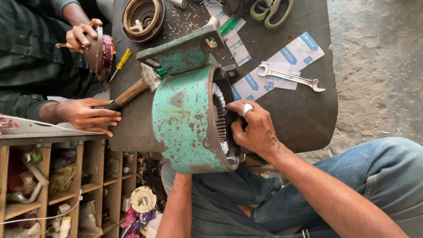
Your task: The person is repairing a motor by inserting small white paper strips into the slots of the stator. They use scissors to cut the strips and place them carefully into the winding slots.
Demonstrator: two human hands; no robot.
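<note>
Jeans-covered knees sit closest, with the left forearm running up under the green motor housing [189, 119], so that hand's grip can't be made out. The housing's chipped, rusty, lying sideways on the dark counter [304, 119]. The right hand [253, 128] curls into its slotted open end, with a wrench [291, 78] beyond it.

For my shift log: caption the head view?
Right hand works inside a green motor housing on a dark table.
</note>
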